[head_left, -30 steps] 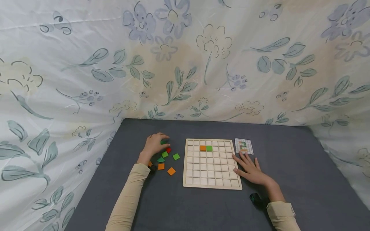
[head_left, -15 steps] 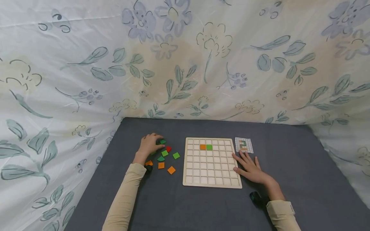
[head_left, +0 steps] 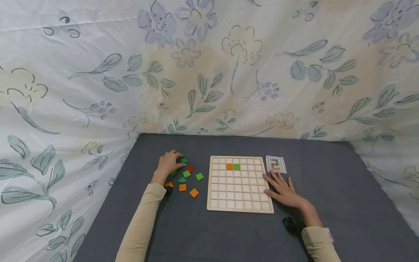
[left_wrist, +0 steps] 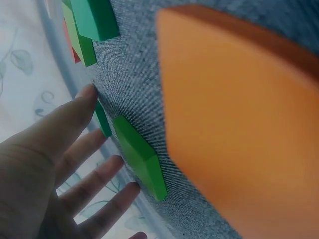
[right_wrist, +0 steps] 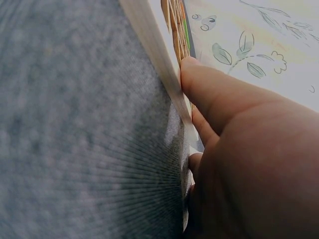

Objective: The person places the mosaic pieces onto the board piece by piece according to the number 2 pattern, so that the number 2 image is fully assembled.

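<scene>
My left hand (head_left: 168, 163) hovers over the loose tiles, thumb and fingers apart with nothing held. Just off its fingertips lies a dark green tile (head_left: 184, 160), seen beyond the thumb in the left wrist view. A green tile (left_wrist: 139, 158) lies beside the fingers, and a large orange tile (left_wrist: 239, 109) is close to that camera. My right hand (head_left: 284, 190) rests with fingers spread at the right edge of the wooden grid board (head_left: 240, 210). Its thumb touches the rim in the right wrist view. An orange tile (head_left: 230, 166) and a green tile (head_left: 236, 166) sit side by side on the board.
A small pattern card (head_left: 276, 164) lies right of the board, above the right fingertips. Between left hand and board are a red tile (head_left: 191, 169) and several green and orange ones. The dark cloth table (head_left: 196, 233) meets a floral curtain (head_left: 209, 72) behind.
My left hand has shifted slightly left, uncovering the dark green tile at its fingertips; over the last half second it barely moves. The right hand stays on the board's edge.
</scene>
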